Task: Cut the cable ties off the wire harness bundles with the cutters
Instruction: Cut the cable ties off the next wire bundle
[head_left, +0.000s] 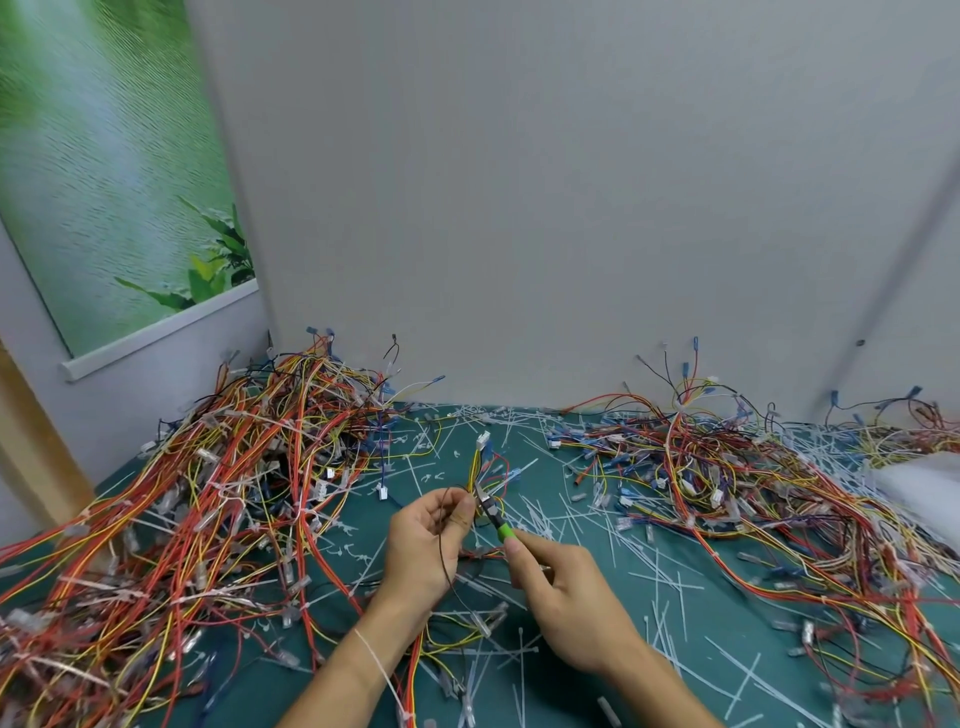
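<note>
Green-handled cutters (497, 521) nose into 1 small harness (483, 470): the cutting step, we judge.
Our left hand (426, 540) pinches the harness in its grip above the teal tabletop (727, 623); our right hand (566, 597) has its grip clenched round the cutters' handles. The next move calls for closing on the tie alone, nicking no wire.

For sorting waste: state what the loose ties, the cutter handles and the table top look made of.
Loose ties: thin whitish translucent strips, probably nylon. Cutter handles: smooth bright green, likely plastic or rubber. Table top: matte teal, perhaps a mat.
</note>
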